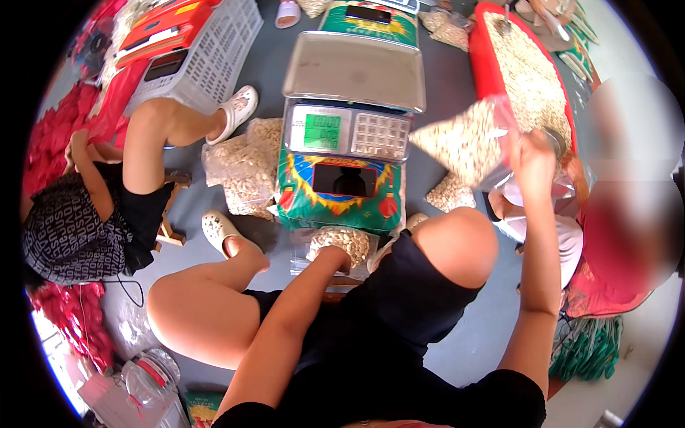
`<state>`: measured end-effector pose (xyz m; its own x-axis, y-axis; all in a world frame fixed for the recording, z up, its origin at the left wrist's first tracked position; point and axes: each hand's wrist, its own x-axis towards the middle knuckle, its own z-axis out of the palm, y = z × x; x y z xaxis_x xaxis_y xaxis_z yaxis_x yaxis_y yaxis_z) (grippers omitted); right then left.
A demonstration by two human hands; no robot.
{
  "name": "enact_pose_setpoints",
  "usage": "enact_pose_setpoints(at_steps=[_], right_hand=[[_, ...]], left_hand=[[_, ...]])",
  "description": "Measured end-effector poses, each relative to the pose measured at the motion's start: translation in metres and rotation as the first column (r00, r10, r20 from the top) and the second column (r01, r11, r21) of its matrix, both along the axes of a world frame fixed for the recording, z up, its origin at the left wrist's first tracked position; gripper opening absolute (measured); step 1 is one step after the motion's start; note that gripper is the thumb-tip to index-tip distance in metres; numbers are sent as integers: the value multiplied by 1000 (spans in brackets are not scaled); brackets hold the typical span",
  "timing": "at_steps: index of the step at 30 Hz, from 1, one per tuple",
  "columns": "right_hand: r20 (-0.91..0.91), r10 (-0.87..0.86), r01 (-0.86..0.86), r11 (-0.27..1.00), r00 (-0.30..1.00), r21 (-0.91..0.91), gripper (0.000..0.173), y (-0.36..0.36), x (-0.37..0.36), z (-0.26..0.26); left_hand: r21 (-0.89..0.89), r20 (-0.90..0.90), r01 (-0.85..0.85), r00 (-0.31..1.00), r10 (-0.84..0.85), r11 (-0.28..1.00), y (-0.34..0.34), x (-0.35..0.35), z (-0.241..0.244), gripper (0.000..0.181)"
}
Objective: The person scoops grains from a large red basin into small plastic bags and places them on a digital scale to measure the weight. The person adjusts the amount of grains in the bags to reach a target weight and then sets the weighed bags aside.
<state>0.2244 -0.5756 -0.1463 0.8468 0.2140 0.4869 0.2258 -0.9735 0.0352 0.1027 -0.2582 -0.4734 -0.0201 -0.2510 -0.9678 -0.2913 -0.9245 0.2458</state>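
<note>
My right hand (532,155) is raised at the right, gripping the top of a clear plastic bag of pale beans or nuts (463,142), which hangs tilted and slightly blurred beside the scale. My left hand (337,259) reaches down between my knees to an open clear bag of pale beans or nuts (350,243); its fingers are partly hidden, so their grip is unclear. In front of me a digital scale (348,131) with a lit green display rests on a green printed sack (342,214). Its metal pan (353,72) is bare. A phone (344,180) lies on the sack.
Filled clear bags (246,166) lie left of the scale; another bag (452,192) lies right. A red tub (484,64) of the pale pieces stands at the right, near a co-worker in red. Another person sits at the left by a white plastic crate (219,59) and red bags (59,128).
</note>
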Motion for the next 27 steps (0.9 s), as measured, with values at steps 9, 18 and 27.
enact_pose_setpoints(at_steps=[9,18,27], right_hand=[[-237,-123,107,991,964,-79,44,121,163,-16],[-475,-128,181,981,871,67,41,132,215,-51],[-145,-128,77,945,981,-318,21,160,171,-19]], left_hand=[[31,-60,-110,992,112,993,-9,8,2,45],[6,10,-136,991,136,991,0,11,9,38],[45,-85,-144,985,148,988,5,14,17,42]])
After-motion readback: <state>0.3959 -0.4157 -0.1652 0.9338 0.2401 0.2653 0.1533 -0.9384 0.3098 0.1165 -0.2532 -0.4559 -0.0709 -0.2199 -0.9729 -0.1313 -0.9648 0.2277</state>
